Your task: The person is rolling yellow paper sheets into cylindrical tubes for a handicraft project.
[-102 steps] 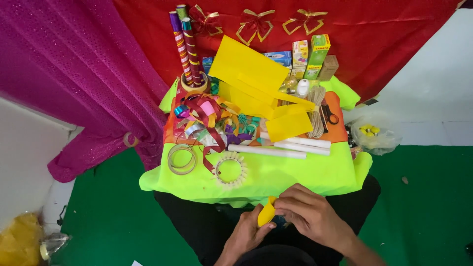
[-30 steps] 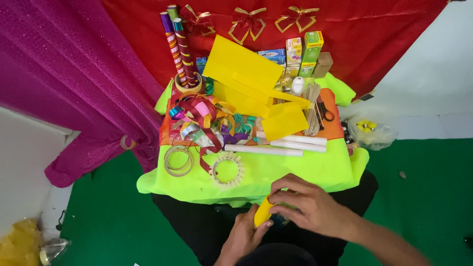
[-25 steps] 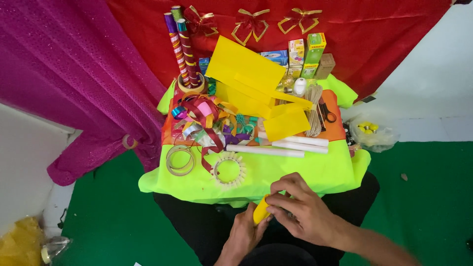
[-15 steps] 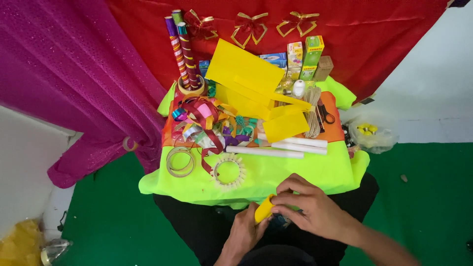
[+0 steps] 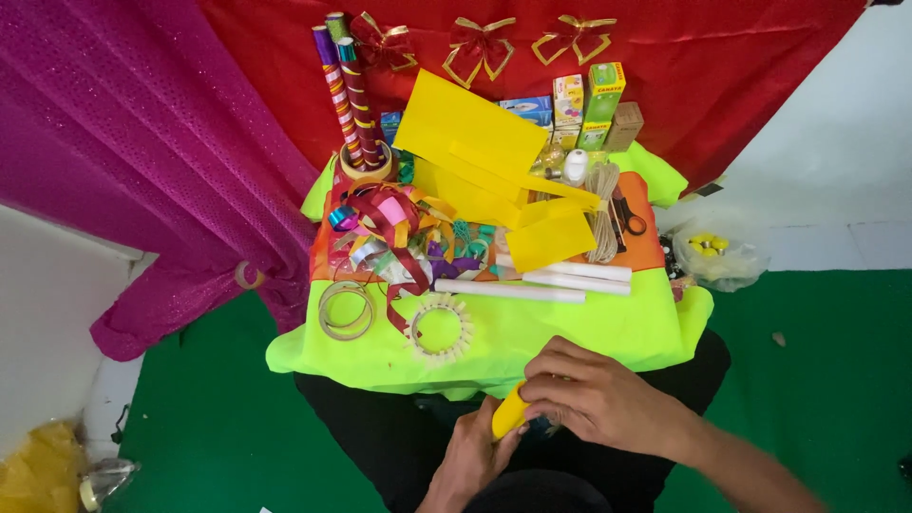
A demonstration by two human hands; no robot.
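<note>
**Both hands on a yellow roll at the table's near edge**

While the left hand (image 5: 472, 454) grips the yellow roll (image 5: 510, 411) from below, the right hand (image 5: 596, 399) pinches its top, just off the table (image 5: 570, 332)'s near edge. Farther in lie white tubes (image 5: 513, 290); yellow paper sheets (image 5: 475, 133) lean at the far edge.

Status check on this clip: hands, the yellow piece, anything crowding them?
Left hand and right hand both grip the small yellow rolled paper piece. Held below the neon-green cloth table's near edge. Nothing between them.
</note>
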